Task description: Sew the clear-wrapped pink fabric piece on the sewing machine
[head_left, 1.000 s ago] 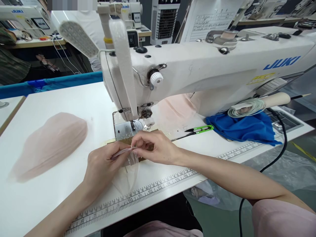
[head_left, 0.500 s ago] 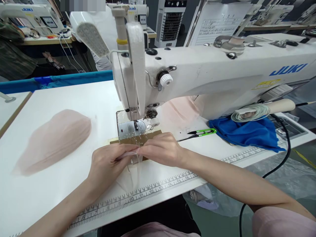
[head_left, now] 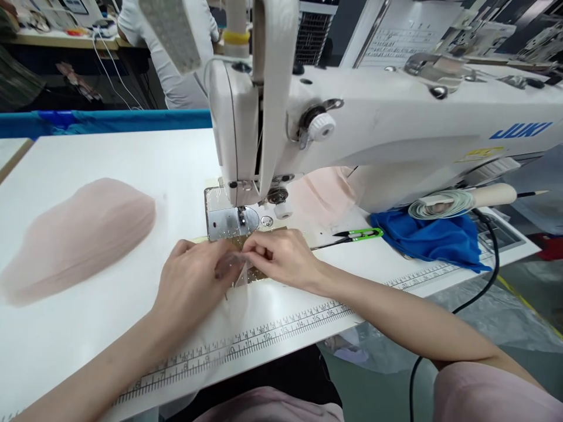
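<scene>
My left hand (head_left: 193, 284) and my right hand (head_left: 281, 258) meet just in front of the needle plate (head_left: 226, 221) of a white JUKI sewing machine (head_left: 373, 135). Both pinch a small piece of sheer pale pink fabric (head_left: 233, 275) between fingertips. The thin fabric trails down over the table toward the printed ruler (head_left: 264, 337) at the front edge. The presser foot (head_left: 241, 215) sits a little beyond my fingers.
A stack of pale pink fabric pieces (head_left: 79, 234) lies at the left on the white table (head_left: 109, 164). Green thread snips (head_left: 358, 235), a blue cloth (head_left: 431, 237) and a roll of tape (head_left: 440, 205) lie right of the machine. A black cable (head_left: 488, 281) hangs at right. Another person's white sleeve (head_left: 176, 76) shows behind.
The view has moved closer and lower to the machine. Both hands have shifted slightly forward toward the needle plate, still pinching the sheer fabric.
</scene>
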The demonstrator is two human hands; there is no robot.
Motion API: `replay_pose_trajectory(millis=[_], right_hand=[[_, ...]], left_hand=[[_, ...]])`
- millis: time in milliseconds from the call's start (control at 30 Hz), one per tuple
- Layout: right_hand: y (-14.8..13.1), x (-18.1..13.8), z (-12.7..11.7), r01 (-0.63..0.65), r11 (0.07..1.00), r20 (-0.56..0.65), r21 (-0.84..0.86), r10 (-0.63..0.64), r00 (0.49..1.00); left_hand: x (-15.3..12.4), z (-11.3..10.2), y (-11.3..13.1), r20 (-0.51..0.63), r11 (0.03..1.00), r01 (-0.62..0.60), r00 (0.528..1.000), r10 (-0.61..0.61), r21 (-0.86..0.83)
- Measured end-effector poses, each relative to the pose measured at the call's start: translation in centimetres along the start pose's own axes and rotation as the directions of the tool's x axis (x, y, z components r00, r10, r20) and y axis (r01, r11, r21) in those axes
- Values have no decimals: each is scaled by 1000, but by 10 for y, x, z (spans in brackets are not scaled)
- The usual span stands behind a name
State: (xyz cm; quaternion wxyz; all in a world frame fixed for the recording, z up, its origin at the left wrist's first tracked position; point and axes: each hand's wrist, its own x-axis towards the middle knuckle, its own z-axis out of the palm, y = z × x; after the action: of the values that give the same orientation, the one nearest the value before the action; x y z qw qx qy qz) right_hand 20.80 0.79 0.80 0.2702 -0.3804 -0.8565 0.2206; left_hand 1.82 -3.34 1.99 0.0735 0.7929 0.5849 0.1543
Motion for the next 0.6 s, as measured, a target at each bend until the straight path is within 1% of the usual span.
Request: replay_pose_trajectory(millis=[67, 133, 167, 233, 333, 400, 500, 533, 600], right_hand=[[1, 3, 0, -66, 996, 0, -61, 66, 998], [2, 6, 1, -109, 988, 10, -112, 110, 994], [3, 8, 1, -124, 984, 13, -128, 127, 992], [4, 9, 1, -144, 980, 8, -135, 146, 989], [6, 12, 1, -156, 981, -20, -115, 155, 988], [7, 13, 0, -157, 981, -28, -114, 154, 988], [11, 13, -1, -141, 977, -32, -161, 138, 990], [12, 12, -1, -117, 977, -35, -178, 112, 993], [16, 9, -2, -21, 976, -38, -215, 13, 999]], left_hand=[[0, 3, 1, -147, 993, -61, 986, 75, 98], [-2, 4, 2, -277, 969, -134, 942, 189, 208], [-3, 5, 4, -310, 950, -168, 918, 248, 262], [-8, 5, 7, -304, 910, -232, 889, 342, 344], [-15, 7, 11, -209, 869, -323, 884, 419, 376], [-18, 9, 12, -167, 865, -358, 885, 434, 351], [-18, 11, 10, -156, 883, -376, 890, 429, 281], [-16, 11, 8, -158, 891, -377, 892, 423, 254], [-12, 11, 5, -161, 900, -379, 895, 415, 214]])
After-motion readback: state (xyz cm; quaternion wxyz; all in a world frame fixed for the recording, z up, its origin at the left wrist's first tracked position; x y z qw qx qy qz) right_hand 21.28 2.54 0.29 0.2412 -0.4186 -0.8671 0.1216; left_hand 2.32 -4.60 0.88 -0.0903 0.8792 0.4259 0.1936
